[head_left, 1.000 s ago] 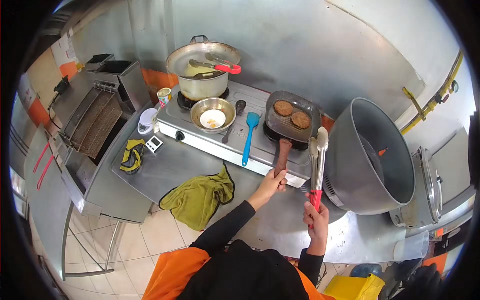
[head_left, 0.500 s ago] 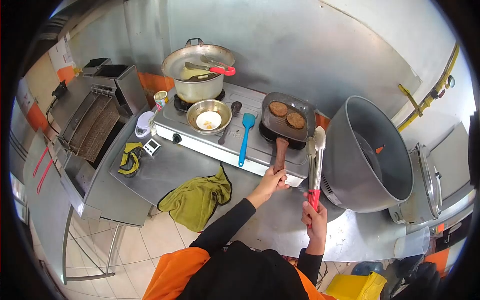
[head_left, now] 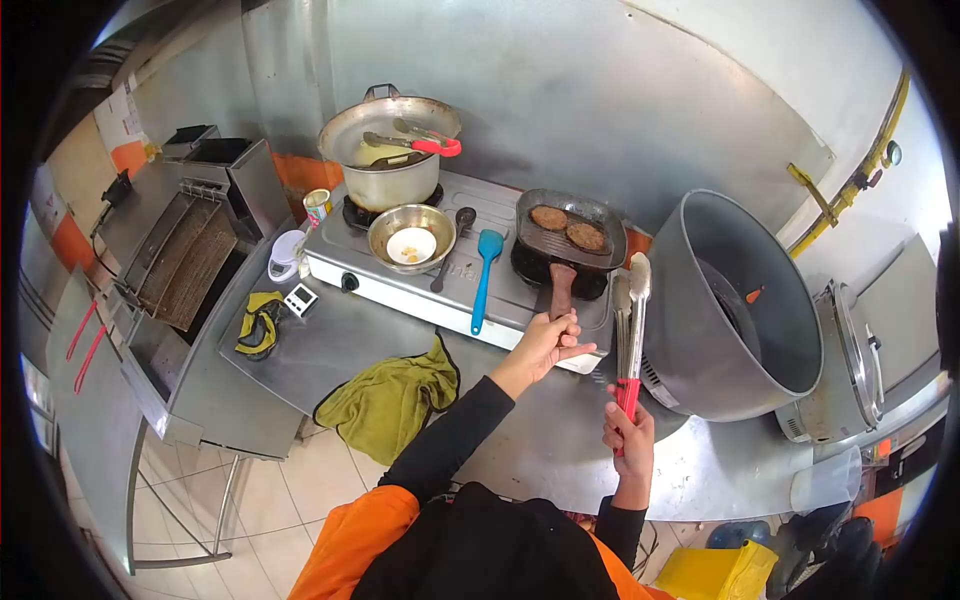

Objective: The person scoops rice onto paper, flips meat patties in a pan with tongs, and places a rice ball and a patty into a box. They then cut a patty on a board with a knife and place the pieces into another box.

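My left hand (head_left: 547, 346) is wrapped round the brown handle (head_left: 562, 290) of a dark square grill pan (head_left: 560, 243), with one finger stretched out to the right. Two browned patties (head_left: 585, 236) lie in the pan, which is over the right burner of a gas stove (head_left: 345, 250). In my right hand (head_left: 629, 435) are metal tongs (head_left: 631, 320), gripped by their red handles and pointing up beside the pan. A blue spatula (head_left: 486, 280) rests on the stove left of the pan. Near it are a dark spoon (head_left: 453, 245) and a steel bowl (head_left: 382, 243) holding a small white dish (head_left: 411, 243).
A large pot (head_left: 390, 184) with red-handled tongs (head_left: 428, 143) across its top stands on the left burner. A big grey tub (head_left: 690, 330) is close on the right. A green cloth (head_left: 390, 400), timer (head_left: 300, 299) and scale (head_left: 286, 255) lie on the counter.
The pan's near side and handle have shifted up slightly. One finger of my left hand has straightened to the right. My right hand and the tongs have hardly moved.
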The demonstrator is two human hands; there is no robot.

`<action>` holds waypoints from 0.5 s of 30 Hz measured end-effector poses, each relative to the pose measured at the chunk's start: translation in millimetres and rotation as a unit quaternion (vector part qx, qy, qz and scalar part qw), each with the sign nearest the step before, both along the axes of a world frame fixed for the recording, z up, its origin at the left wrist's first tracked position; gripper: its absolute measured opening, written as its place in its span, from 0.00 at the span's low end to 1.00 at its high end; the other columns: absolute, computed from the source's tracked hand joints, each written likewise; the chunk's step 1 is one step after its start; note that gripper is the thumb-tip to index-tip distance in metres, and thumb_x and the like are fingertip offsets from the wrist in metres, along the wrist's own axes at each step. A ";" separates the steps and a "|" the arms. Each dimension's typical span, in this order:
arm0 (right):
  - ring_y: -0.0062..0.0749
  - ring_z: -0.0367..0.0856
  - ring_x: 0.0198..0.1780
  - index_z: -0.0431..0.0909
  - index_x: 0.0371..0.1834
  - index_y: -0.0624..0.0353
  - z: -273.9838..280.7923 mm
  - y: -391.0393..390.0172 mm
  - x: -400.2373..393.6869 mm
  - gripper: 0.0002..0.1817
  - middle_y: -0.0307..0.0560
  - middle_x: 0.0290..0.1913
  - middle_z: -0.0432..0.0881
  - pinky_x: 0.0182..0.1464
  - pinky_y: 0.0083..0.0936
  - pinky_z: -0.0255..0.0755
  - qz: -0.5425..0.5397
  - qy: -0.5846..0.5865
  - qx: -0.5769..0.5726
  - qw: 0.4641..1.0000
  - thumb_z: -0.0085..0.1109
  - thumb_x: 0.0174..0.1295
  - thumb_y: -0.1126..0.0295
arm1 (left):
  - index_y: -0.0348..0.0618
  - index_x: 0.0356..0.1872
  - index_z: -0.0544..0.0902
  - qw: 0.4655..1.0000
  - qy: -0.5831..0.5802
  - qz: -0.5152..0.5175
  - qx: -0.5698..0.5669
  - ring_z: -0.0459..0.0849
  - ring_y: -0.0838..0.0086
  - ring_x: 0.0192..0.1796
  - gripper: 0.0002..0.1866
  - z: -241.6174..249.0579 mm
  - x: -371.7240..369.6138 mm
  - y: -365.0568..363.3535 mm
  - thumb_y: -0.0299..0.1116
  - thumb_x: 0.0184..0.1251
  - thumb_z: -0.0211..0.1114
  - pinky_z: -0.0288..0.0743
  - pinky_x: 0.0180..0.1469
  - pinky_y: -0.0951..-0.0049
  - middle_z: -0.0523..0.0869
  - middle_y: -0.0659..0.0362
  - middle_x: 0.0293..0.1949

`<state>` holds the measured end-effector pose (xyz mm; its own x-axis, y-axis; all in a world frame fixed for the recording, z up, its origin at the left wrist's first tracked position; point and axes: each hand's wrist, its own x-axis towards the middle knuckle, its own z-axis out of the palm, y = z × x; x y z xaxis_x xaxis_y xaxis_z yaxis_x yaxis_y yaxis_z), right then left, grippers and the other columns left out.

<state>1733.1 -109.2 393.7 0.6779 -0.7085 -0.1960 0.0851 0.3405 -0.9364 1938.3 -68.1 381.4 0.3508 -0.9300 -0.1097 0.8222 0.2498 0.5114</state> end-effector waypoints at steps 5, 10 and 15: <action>0.09 0.53 0.14 0.70 0.50 0.66 0.3 0.1 -0.2 0.18 0.30 0.19 0.64 0.14 0.10 0.45 0.005 -0.009 0.012 1.000 0.58 0.56 0.76 | 0.39 0.42 0.66 1.000 -0.021 0.005 0.022 0.68 0.87 0.21 0.07 -6.2 -4.4 5.0 0.25 0.65 0.51 0.77 0.52 0.61 0.68 0.68 0.24; 0.09 0.53 0.14 0.71 0.50 0.66 4.0 0.8 0.0 0.17 0.31 0.19 0.63 0.15 0.09 0.45 0.002 0.014 -0.006 1.000 0.57 0.56 0.75 | 0.38 0.45 0.66 0.998 -0.041 0.018 0.050 0.67 0.87 0.20 0.09 -32.5 -15.3 9.1 0.27 0.65 0.52 0.78 0.51 0.62 0.67 0.67 0.24; 0.09 0.54 0.14 0.70 0.50 0.67 3.1 0.3 0.3 0.19 0.31 0.19 0.65 0.14 0.09 0.44 -0.001 0.014 0.006 1.000 0.60 0.54 0.75 | 0.41 0.48 0.69 0.987 -0.085 0.053 0.129 0.78 0.79 0.34 0.18 -45.3 -20.4 9.6 0.42 0.64 0.56 0.77 0.49 0.64 0.76 0.62 0.30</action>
<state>1733.4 -109.0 396.8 0.6702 -0.7077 -0.2236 0.0601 0.3520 -0.9341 1917.9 -58.5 336.1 0.4781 -0.8360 -0.2694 0.6951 0.1726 0.6979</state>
